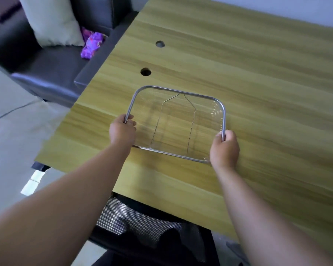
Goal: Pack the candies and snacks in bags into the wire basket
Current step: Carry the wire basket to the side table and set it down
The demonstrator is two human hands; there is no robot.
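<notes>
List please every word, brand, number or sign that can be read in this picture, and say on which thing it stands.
No text can be read anywhere.
Purple bag on the sofa: it has light markings, too blurred to read.
Wire basket, wooden table, pillow: no writing shows.

You've got a light wooden table point(238, 73) with two round holes point(145, 72) near its far left edge. Off to the far left, there's a dark couch point(52, 73) with a pale cushion point(52, 22), plus a black mesh chair point(142, 227) tucked in close.
</notes>
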